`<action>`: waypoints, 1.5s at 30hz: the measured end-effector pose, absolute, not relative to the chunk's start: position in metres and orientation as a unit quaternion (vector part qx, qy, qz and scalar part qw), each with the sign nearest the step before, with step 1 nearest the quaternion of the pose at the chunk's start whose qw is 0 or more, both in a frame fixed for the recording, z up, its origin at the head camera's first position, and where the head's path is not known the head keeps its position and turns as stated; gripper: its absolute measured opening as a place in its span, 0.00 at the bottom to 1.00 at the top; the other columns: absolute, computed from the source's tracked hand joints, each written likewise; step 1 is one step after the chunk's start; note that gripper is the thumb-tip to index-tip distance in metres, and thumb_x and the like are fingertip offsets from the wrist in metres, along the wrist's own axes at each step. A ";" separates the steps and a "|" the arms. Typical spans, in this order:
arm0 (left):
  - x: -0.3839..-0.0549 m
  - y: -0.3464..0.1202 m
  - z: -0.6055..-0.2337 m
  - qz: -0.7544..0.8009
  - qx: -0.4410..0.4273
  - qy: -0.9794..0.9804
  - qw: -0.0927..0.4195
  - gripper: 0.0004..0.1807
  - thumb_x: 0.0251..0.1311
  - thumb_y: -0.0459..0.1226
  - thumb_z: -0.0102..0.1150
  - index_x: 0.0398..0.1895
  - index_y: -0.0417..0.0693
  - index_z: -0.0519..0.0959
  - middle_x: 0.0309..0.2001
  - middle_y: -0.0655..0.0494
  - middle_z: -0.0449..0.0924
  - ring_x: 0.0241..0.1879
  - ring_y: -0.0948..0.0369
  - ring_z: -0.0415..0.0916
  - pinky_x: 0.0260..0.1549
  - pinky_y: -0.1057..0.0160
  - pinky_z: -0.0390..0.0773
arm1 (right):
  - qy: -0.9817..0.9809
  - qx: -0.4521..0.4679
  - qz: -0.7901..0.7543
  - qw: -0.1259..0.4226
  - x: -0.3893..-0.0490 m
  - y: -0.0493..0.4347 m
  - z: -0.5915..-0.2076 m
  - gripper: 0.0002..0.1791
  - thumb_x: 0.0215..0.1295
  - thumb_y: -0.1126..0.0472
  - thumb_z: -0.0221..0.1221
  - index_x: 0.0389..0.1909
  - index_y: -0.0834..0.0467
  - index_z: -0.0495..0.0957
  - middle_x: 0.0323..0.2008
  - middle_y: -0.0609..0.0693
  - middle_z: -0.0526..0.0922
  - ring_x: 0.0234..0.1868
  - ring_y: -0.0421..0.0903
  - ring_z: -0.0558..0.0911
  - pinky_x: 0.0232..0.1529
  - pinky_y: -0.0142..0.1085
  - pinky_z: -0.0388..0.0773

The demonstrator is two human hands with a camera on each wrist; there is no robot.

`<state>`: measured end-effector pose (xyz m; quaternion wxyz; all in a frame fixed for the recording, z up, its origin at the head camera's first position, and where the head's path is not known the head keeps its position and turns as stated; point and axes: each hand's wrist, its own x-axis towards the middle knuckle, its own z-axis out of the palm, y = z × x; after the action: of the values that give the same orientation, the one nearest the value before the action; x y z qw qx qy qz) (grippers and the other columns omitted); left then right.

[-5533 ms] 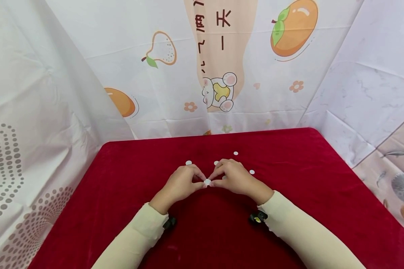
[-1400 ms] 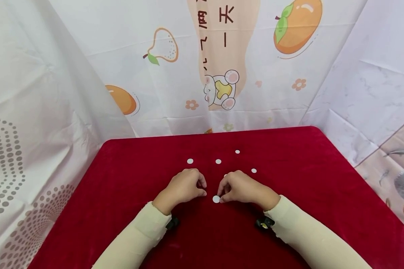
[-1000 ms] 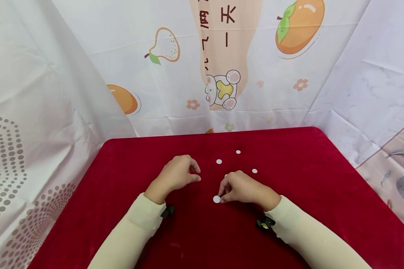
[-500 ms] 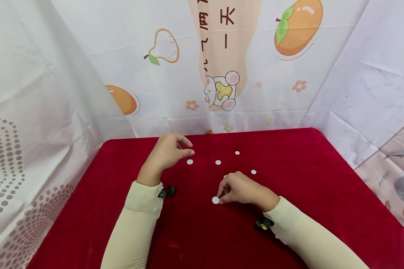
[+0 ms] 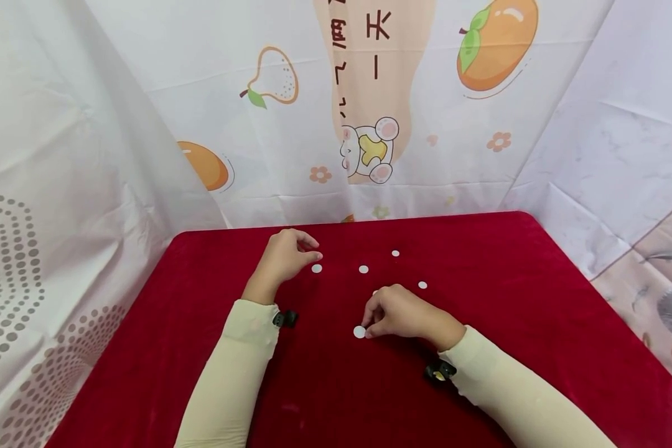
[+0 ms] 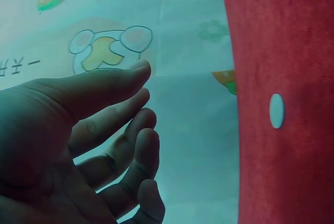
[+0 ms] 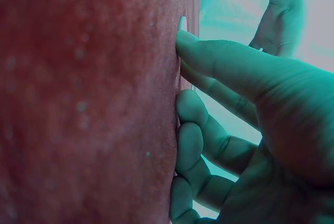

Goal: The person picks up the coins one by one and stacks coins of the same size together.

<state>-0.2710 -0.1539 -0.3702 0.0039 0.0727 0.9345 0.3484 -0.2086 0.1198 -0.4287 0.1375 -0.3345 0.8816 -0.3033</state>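
Right hand [image 5: 402,313]: thumb and index finger pinch the white disc [image 5: 359,332] by its edge, at the red cloth [image 5: 313,392]. Left hand [image 5: 282,256]: fingers relaxed, thumb spaced apart, raised above the cloth; a second disc [image 5: 317,269] lies near its thumb tip. Further discs [image 5: 363,269] lie beyond the right fingers

The white discs [image 5: 359,332] before you look smooth and matt, with a plain, even face; whether they are paper or plastic does not show. Your tablecloth [image 5: 325,398] looks like velvet, its pile soft and mostly matt, with faint paler streaks. Your sleeves [image 5: 224,386] are matt, soft-looking cloth, lightly wrinkled. The curtain [image 5: 302,137] facing you is thin, smooth and creased, either cloth or plastic. Your wrist cameras [image 5: 285,319] look like hard plastic.
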 end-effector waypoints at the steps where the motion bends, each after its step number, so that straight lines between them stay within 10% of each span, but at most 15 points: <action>1: -0.272 -0.154 -0.372 0.347 0.071 0.935 0.003 0.13 0.61 0.42 0.73 0.47 0.49 0.88 0.42 0.55 0.85 0.37 0.55 0.79 0.38 0.56 0.81 | 0.882 -0.334 -0.304 0.137 -0.209 0.120 -0.429 0.06 0.55 0.59 0.77 0.31 0.46 0.90 0.24 0.35 0.82 0.26 0.35 0.79 0.30 0.31 0.78; 45: -0.288 -0.162 -0.418 0.340 0.032 0.938 0.057 0.14 0.60 0.43 0.75 0.46 0.47 0.88 0.45 0.52 0.87 0.46 0.53 0.81 0.48 0.52 0.82 | 0.884 -0.329 -0.304 0.136 -0.209 0.120 -0.431 0.07 0.55 0.59 0.78 0.29 0.44 0.90 0.24 0.35 0.82 0.27 0.36 0.79 0.30 0.32 0.78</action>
<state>-0.2879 -0.1620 -0.4181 0.0571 0.0316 0.9382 0.3398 -0.2087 0.1200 -0.4315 0.1365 -0.3289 0.8837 -0.3037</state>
